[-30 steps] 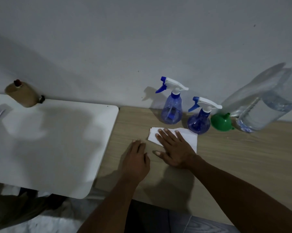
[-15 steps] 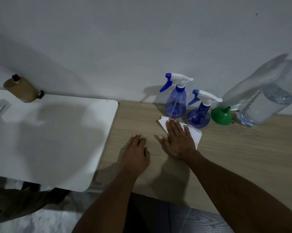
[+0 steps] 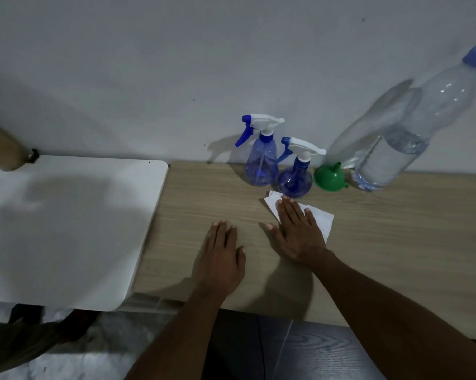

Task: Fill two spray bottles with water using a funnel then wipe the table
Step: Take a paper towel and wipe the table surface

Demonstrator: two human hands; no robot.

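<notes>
Both hands lay flat on the wooden table, palms down and fingers stretched out. Furthest left stood a tan bottle at the back edge of a white tabletop, which butted against the wooden one. The left hand rested bare on the wood, holding nothing, fingers close together. Just to its right, the right hand pressed down on a white paper towel, whose corners showed beyond the fingertips and at the hand's right side. Behind the towel, near the wall, stood the taller spray bottle and, just beside it, the rounder spray bottle, both blue with white trigger heads; the towel's far corner lay just in front of the rounder one. A green funnel sat mouth-down right of them, and beyond it stood a large clear water bottle with a blue cap, partly full.
</notes>
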